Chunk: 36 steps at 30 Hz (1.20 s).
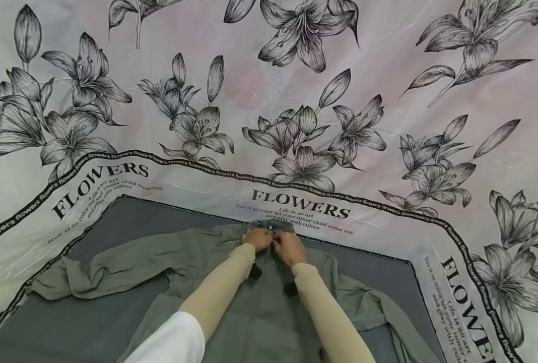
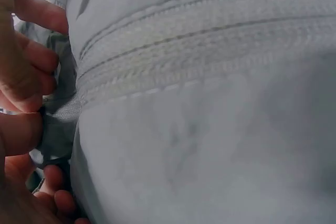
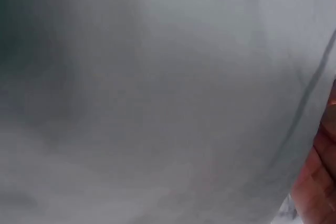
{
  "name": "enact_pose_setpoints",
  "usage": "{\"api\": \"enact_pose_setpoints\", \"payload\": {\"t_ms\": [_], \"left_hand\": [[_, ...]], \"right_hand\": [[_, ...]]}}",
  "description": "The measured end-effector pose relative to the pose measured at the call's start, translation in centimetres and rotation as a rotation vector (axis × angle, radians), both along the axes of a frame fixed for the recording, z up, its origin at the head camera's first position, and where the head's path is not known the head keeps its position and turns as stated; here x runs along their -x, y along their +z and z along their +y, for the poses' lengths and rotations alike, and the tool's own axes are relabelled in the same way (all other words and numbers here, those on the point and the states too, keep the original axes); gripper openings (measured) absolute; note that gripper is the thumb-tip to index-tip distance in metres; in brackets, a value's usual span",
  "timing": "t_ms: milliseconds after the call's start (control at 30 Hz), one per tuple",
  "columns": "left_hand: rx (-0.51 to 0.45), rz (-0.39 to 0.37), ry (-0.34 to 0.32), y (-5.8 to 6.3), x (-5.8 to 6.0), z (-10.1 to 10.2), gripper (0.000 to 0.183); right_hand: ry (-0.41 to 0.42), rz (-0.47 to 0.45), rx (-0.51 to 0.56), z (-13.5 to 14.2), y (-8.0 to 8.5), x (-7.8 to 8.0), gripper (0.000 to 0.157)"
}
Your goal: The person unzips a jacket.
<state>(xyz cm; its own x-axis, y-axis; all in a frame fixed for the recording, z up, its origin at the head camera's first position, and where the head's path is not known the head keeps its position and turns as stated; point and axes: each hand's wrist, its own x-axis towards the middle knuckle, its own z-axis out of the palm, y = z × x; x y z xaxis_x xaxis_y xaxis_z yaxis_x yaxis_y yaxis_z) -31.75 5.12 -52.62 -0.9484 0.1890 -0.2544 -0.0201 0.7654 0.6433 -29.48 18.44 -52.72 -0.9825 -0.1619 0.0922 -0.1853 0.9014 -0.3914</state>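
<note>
A grey-green jacket lies spread front up, its sleeves out to both sides. At its collar, my left hand and right hand work close together, nearly touching. Thumb and fingers of both hands pinch the cloth just below the neck opening. In the left wrist view, a zipper runs along the jacket front towards the pinching fingers. Blurred cloth fills most of the right wrist view, with part of my right hand at the edge; its fingertips are hidden there.
Beneath the jacket is a dark grey surface, bordered by a white and pink flower-printed cloth with black lettering. The left sleeve in view reaches the printed border. A small red object shows at the bottom, by the right forearm.
</note>
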Motion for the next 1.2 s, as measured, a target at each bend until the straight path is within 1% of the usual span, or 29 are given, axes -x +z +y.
{"api": "enact_pose_setpoints", "payload": {"t_ms": [200, 367, 467, 567, 667, 767, 933, 1033, 1200], "left_hand": [[-0.012, -0.010, 0.020, -0.1, 0.1, 0.2, 0.040], [-0.026, -0.024, 0.022, -0.6, 0.4, 0.4, 0.039], [-0.025, -0.030, 0.024, -1.0, 0.7, 0.4, 0.039], [-0.027, -0.020, 0.028, -1.4, 1.0, 0.4, 0.036], [-0.026, -0.002, 0.016, -1.8, 1.2, 0.4, 0.031], [-0.003, 0.015, 0.009, -2.1, 1.2, 0.4, 0.028], [0.020, 0.031, 0.028, -2.1, 1.2, 0.5, 0.028], [0.025, 0.039, 0.026, -2.0, 1.1, 0.5, 0.029], [0.024, 0.045, 0.016, -1.8, 1.0, 0.3, 0.024]], "right_hand": [[0.028, 0.024, -0.006, 0.2, 0.0, -0.4, 0.017], [0.031, 0.023, -0.025, 0.2, 0.0, -0.7, 0.017], [0.048, 0.028, -0.030, 0.0, 0.1, -1.0, 0.017], [0.066, 0.035, -0.019, -0.2, 0.1, -1.4, 0.018], [0.063, 0.040, -0.018, -0.3, 0.0, -1.6, 0.017], [0.062, 0.039, -0.022, -0.3, -0.1, -1.7, 0.017], [0.089, 0.052, -0.011, -0.2, -0.1, -2.1, 0.017], [0.094, 0.061, -0.005, -0.2, -0.2, -2.2, 0.017], [0.100, 0.073, -0.014, -0.2, -0.3, -2.4, 0.015]]}}
